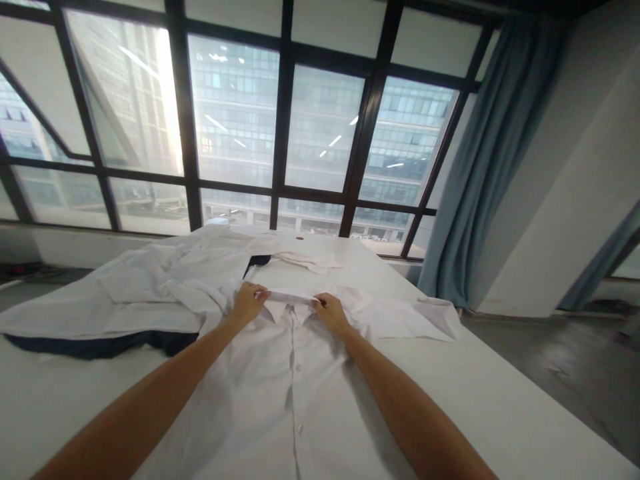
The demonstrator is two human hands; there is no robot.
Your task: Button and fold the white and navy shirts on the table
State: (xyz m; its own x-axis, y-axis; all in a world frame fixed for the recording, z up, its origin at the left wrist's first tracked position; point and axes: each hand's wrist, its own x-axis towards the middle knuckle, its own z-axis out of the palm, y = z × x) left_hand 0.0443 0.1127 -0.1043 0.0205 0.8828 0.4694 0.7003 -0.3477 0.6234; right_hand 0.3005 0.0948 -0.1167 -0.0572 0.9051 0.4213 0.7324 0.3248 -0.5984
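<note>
A white button-up shirt (295, 380) lies front up on the white table (500, 400), its button placket running toward me. My left hand (249, 300) pinches the left end of the shirt's collar (290, 296). My right hand (330, 311) pinches the collar's right end. Both arms reach forward over the shirt body. One sleeve (405, 313) spreads out to the right.
A heap of white garments (150, 287) with a dark navy piece (100, 345) under it lies at the left. Another folded white shirt (300, 260) lies beyond the collar. Large windows (280, 133) stand behind the table, a blue curtain (480, 167) at right.
</note>
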